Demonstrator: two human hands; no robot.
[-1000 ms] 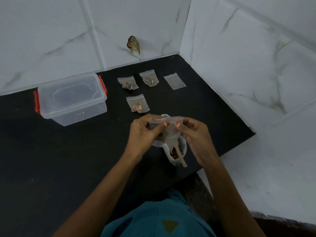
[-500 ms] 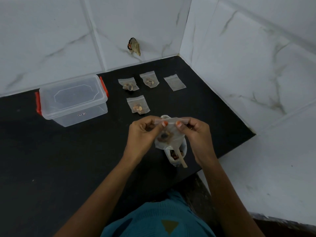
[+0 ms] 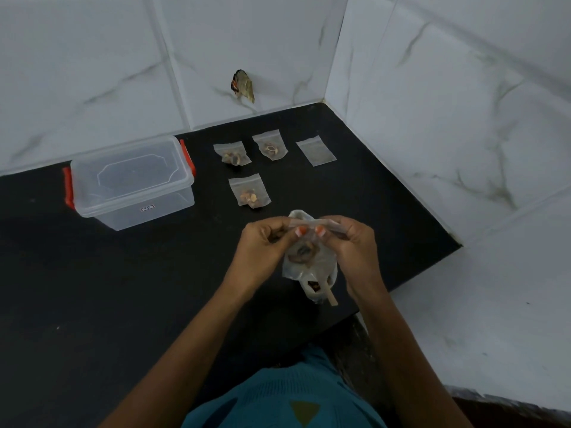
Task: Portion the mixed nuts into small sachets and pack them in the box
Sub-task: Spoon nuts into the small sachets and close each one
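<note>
The fingertips of the left hand (image 3: 262, 242) and the right hand (image 3: 352, 242) are pinching the top strip of a small clear plastic sachet (image 3: 304, 251), with the thumbnails side by side near its middle. A few mixed nuts are sitting in its lower part, which is hanging between the two palms. Directly beneath the fingers a larger crumpled clear plastic bag of nuts (image 3: 292, 271) is resting on the surface, with a pale wooden spoon handle (image 3: 330, 296) sticking out of it toward the person. Just beyond the fingers one filled clear sachet (image 3: 249, 194) is lying flat. Farther out two more filled sachets (image 3: 232, 154) (image 3: 270, 146) are lying side by side, with an empty flat clear sachet (image 3: 315, 149) to their right. Well out to the left of the fingers a clear rectangular plastic box with red side clips (image 3: 133, 180) is sitting with its lid on. Everything is resting on a matt black counter (image 3: 123, 288) filling a corner, bounded behind and on the right by white marble-veined wall tiles (image 3: 92, 57). A small brownish object (image 3: 242, 86) is sticking to the back wall, too blurred to identify. Below the forearms a teal knitted garment (image 3: 278, 396) is showing.
</note>
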